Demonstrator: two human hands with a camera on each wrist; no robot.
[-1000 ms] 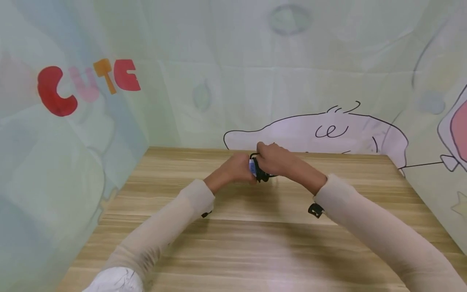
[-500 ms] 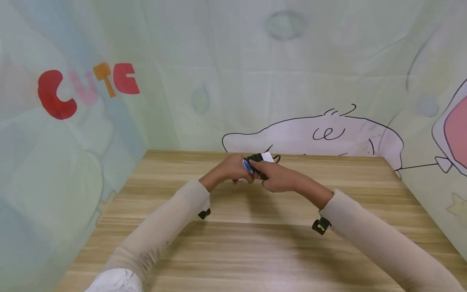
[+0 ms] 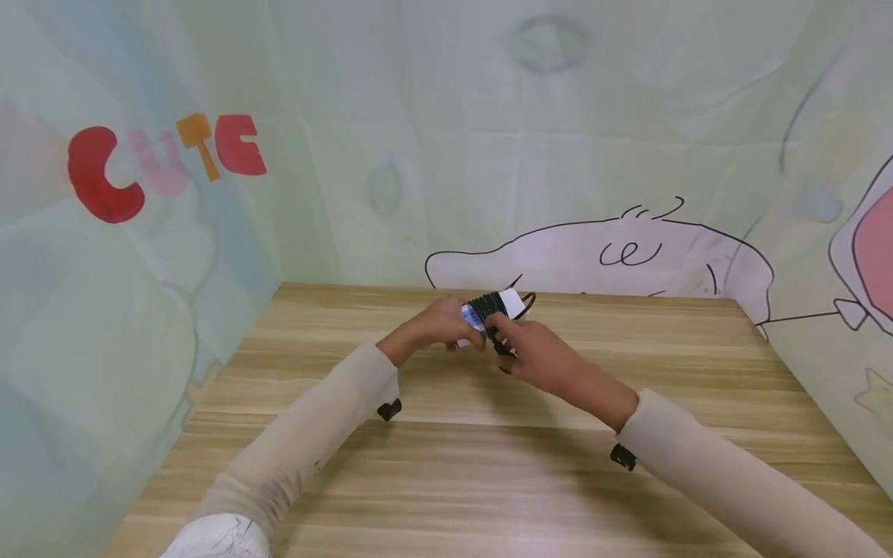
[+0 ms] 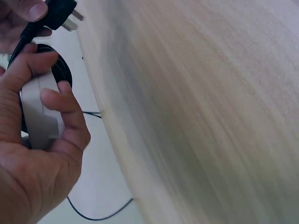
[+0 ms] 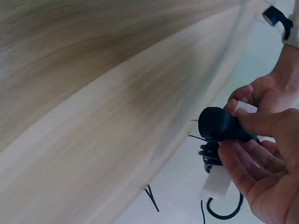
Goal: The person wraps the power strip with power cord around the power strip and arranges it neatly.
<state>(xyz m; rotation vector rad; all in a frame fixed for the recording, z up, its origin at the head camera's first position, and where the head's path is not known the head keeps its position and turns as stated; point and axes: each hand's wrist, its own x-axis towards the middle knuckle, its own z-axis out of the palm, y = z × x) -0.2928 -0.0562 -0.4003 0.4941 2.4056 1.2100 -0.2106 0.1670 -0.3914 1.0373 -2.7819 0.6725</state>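
My left hand (image 3: 441, 319) grips one end of a white power strip (image 3: 512, 301) that has a blue label. Black cord (image 3: 484, 307) is wound in several turns around the strip's middle, and a loop of it sticks out at the far end. In the left wrist view, the thumb and fingers curl around the white body (image 4: 39, 105). My right hand (image 3: 544, 353) pinches the cord's black plug (image 4: 58, 13) between thumb and fingers, close beside the windings. Flat metal prongs point away from the plug. Both hands hold the bundle above the table.
The wood-grain table (image 3: 446, 480) stretches beneath both arms. Behind its far edge hangs a pale printed backdrop (image 3: 349, 155) with cartoon drawings, and red, pink and orange letters mark its left side. Small black devices (image 3: 389, 409) sit at both wrists.
My right hand has come from over the top of the bundle down to its near side and now holds the plug. The strip has turned, showing its white far end. The left hand keeps its grip.
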